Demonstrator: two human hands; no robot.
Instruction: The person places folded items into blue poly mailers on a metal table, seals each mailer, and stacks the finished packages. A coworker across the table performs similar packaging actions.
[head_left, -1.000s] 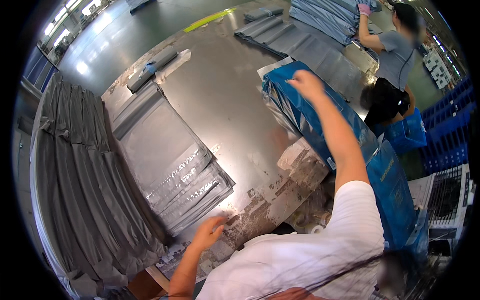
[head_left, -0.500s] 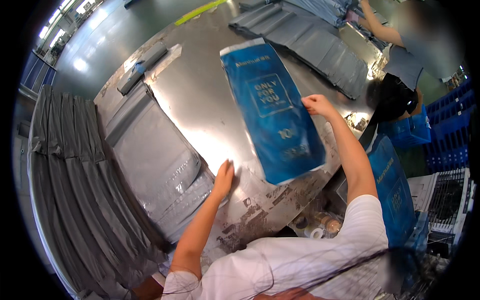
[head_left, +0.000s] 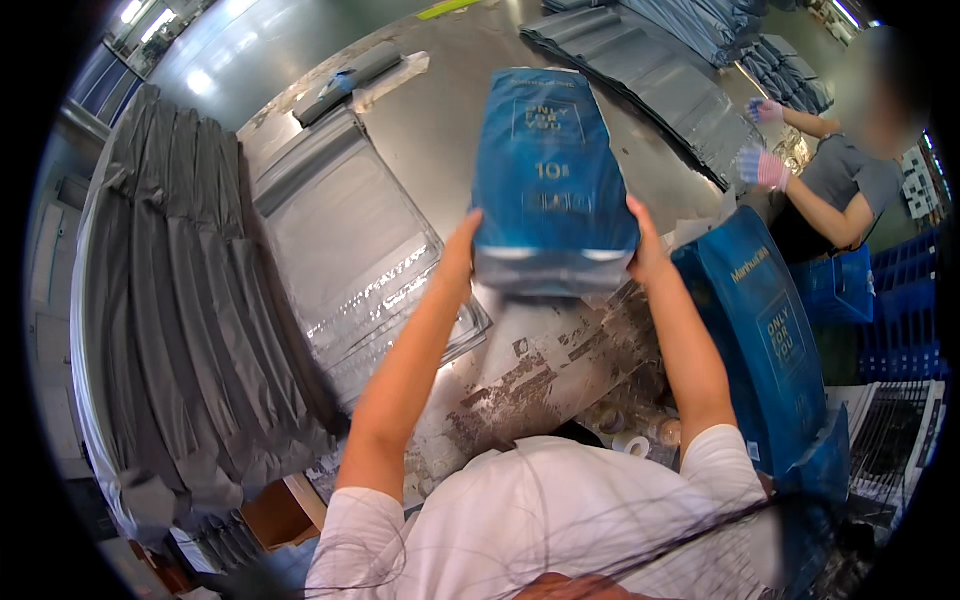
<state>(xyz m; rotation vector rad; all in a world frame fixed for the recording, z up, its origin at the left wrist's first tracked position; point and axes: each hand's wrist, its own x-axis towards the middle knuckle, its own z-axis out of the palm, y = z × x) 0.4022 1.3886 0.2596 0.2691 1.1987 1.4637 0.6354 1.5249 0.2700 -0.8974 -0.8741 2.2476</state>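
Observation:
A blue plastic-wrapped package (head_left: 550, 190) with pale printing hangs tilted above the metal table (head_left: 530, 345), its near end slightly blurred. My left hand (head_left: 460, 248) is closed on its left side near the close end. On the opposite side, my right hand (head_left: 646, 242) grips the package the same way. Left of it lies a flat stack of glossy grey plastic bags (head_left: 345, 215), apart from my left hand. A similar blue package (head_left: 765, 320) stands upright by the table's right edge, beside my right forearm.
Grey folded bags (head_left: 170, 260) are piled along the left. A rolled grey bundle (head_left: 350, 82) lies at the far left. More grey bags (head_left: 650, 85) cover the far right. A co-worker's gloved hands (head_left: 765, 165) are there, near a blue crate (head_left: 838, 288). Tape rolls (head_left: 632, 444) sit near me.
The package has turned more upright, with its near end tipped toward me. My left hand has moved from the table to its left side. The co-worker's hands have come nearer.

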